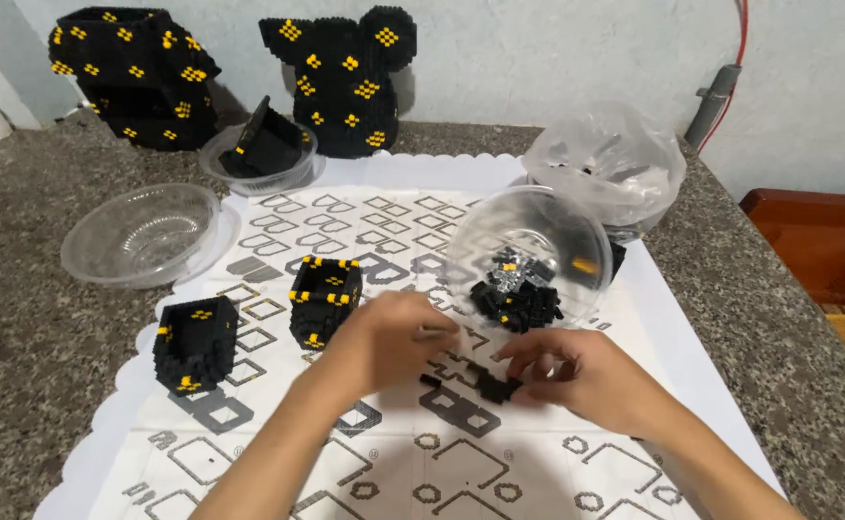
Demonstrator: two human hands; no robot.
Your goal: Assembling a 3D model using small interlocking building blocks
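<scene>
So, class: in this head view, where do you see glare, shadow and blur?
Head view: glare on the tilted clear bowl and the plastic bag; soft shadows behind the black-and-yellow brick models on the wall; the left hand and right hand are slightly motion-blurred around the small black bricks; light is even and diffuse.

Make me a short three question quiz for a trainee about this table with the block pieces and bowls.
1. True or false: the clear bowl at the far left is holding black blocks.
2. Which hand is touching the small black block assembly on the mat: left, right, or neither?
3. Where is the tilted clear bowl of loose black blocks? A) in front of the plastic bag B) off the printed mat.

Key: 1 false. 2 the right hand; the left hand is beside it. 3 A.
</scene>
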